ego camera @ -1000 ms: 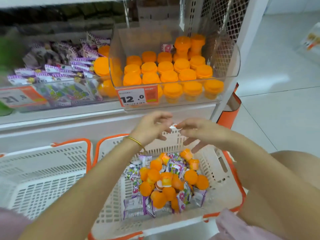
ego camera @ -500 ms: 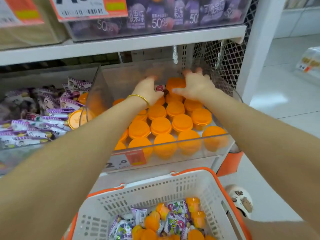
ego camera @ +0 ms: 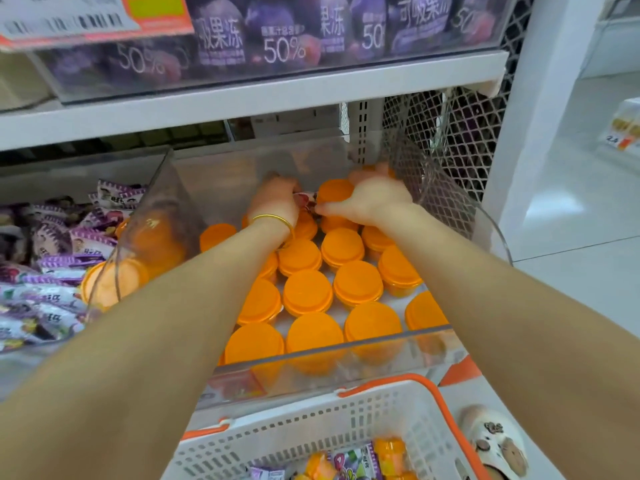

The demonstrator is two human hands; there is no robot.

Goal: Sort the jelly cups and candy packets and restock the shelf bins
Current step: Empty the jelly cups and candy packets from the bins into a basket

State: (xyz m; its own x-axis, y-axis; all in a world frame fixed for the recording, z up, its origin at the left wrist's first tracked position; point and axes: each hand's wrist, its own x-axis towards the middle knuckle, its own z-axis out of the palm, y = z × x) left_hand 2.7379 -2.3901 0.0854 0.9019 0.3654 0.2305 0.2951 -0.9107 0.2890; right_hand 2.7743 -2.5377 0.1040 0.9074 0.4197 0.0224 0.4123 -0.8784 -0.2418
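At the back of the clear bin (ego camera: 329, 353), which holds rows of orange-lidded jelly cups (ego camera: 306, 292), both my hands reach in. My left hand (ego camera: 277, 200), with a gold bangle on its wrist, curls its fingers on a small red-and-white candy packet (ego camera: 308, 199) lying among the cups. My right hand (ego camera: 379, 199) is wrapped round a raised orange jelly cup (ego camera: 335, 190) at the back right, thumb near the packet's edge. Purple candy packets (ego camera: 52, 268) fill the neighbouring bin on the left.
A white basket with orange trim (ego camera: 311, 422) stands below the shelf, holding mixed jelly cups and packets. A shelf board (ego camera: 242, 98) with purple pouches hangs close overhead. A mesh side panel (ego camera: 460, 140) closes the bin's right side. My slippered foot (ego camera: 498, 441) is on the floor.
Both hands rose from above the basket into the back of the orange cup bin. The left hand has since closed on the packet, and the right now curls round the raised cup.
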